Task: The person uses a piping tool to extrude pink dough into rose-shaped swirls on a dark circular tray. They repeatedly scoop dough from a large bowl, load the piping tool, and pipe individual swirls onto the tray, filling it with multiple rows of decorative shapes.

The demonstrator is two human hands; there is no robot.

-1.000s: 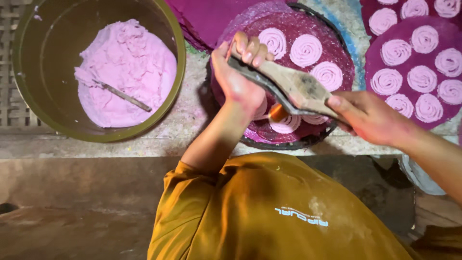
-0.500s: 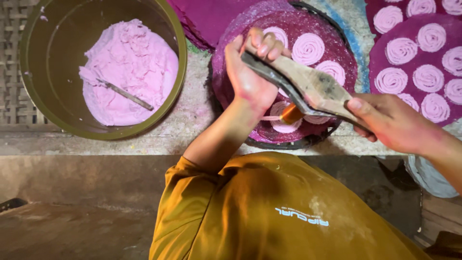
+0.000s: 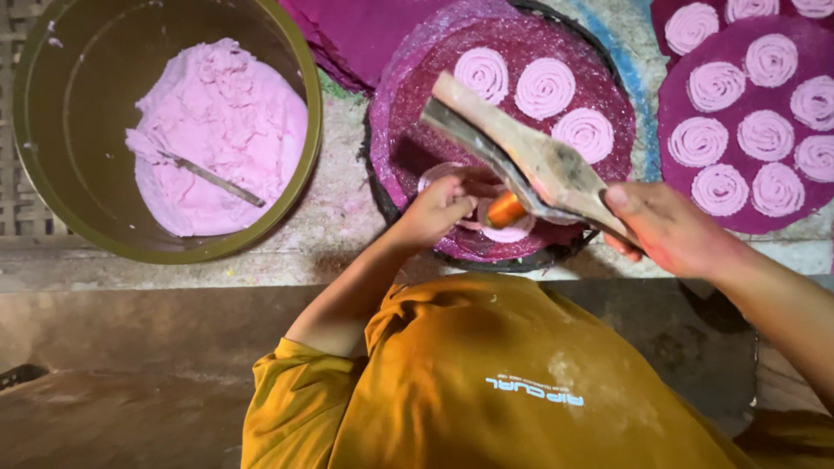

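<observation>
My right hand (image 3: 669,230) grips the handle end of a wooden press (image 3: 530,156), which slants up over a round purple tray (image 3: 417,113). An orange nozzle (image 3: 504,209) sticks out under the press, just above a fresh pink dough spiral (image 3: 508,233). My left hand (image 3: 439,208) is low on the tray's near edge, fingers curled beside the nozzle and touching pink dough. What it pinches is hidden. Three finished pink spirals (image 3: 543,87) lie on the tray's far side.
A large olive bucket (image 3: 306,165) at the left holds pink dough (image 3: 226,122) with a thin stick (image 3: 213,179) in it. A second purple tray (image 3: 673,95) with several spirals lies at the right. Purple sheets (image 3: 365,35) are stacked behind. My orange shirt (image 3: 486,382) fills the foreground.
My left hand came off the top of the wooden press and dropped to the tray beside the orange nozzle. The press end has swung upward, and my right hand shifted right.
</observation>
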